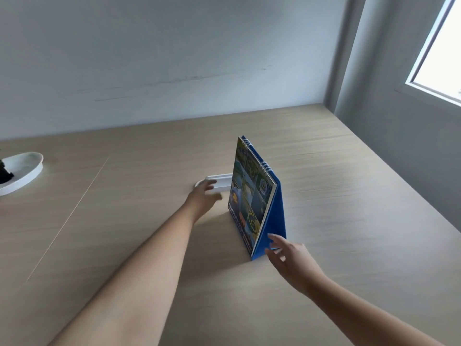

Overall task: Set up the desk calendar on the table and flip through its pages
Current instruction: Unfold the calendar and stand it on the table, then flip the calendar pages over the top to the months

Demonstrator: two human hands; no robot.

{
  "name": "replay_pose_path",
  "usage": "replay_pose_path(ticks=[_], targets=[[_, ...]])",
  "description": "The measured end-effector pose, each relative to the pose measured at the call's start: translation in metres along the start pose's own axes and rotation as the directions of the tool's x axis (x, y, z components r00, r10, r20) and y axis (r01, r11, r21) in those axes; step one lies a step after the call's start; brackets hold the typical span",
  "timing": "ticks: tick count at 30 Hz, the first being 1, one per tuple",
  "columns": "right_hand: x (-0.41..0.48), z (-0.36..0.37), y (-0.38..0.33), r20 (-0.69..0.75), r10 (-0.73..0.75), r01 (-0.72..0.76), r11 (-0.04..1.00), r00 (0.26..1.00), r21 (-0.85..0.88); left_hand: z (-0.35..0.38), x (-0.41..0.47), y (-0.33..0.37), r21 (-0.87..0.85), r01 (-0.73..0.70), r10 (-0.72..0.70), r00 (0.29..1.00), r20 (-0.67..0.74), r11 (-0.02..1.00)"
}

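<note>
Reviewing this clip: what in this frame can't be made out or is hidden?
Head view only:
- White object behind the calendar: partly hidden by it and the left hand.
- Calendar print: too small and blurred to read.
- Dark item on the white dish: cut off by the left edge.
- Right hand: blurred; contact with calendar unclear.

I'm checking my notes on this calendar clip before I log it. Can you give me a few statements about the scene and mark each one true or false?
1. The desk calendar stands upright as a tent on the table. True.
2. The left hand holds a page lifted over the spiral. False: it is open, low beside the picture cover, and no page is lifted.
3. The right hand is open at the near end of the blue stand. True.
4. The calendar's spiral binding rests on the table. False: it runs along the top.
5. A white dish sits at the table's far left. True.
</note>
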State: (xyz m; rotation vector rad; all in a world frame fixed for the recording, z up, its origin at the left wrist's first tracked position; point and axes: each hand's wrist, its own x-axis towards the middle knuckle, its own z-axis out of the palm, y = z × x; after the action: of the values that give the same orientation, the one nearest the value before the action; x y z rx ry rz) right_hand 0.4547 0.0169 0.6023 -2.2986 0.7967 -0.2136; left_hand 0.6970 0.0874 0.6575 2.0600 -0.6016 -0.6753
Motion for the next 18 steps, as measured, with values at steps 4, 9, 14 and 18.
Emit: replay_pose_path(ticks=[4, 9, 14, 18], targets=[[0.016, -0.005, -0.029, -0.099, 0.055, -0.041, 0.99, 0.994, 0.136, 0.018, 0.011, 0.054, -0.182, 0.002, 0.022, 0.992, 0.127, 0.983], [0.028, -0.011, -0.035, -0.2, 0.08, -0.039, 0.979, 0.977, 0.2, 0.031, 0.017, 0.067, -0.275, 0.062, -0.006, 0.98, 0.2, 0.96], [0.033, -0.021, -0.02, -0.214, 0.083, -0.046, 0.984, 0.973, 0.172, 0.018, 0.009, 0.04, -0.314, -0.001, 0.025, 0.997, 0.074, 0.949], [0.063, -0.033, -0.02, -0.155, 0.144, -0.115, 0.976, 0.977, 0.185, 0.01, -0.023, 0.001, -0.125, -0.095, 0.078, 0.988, -0.133, 0.988]])
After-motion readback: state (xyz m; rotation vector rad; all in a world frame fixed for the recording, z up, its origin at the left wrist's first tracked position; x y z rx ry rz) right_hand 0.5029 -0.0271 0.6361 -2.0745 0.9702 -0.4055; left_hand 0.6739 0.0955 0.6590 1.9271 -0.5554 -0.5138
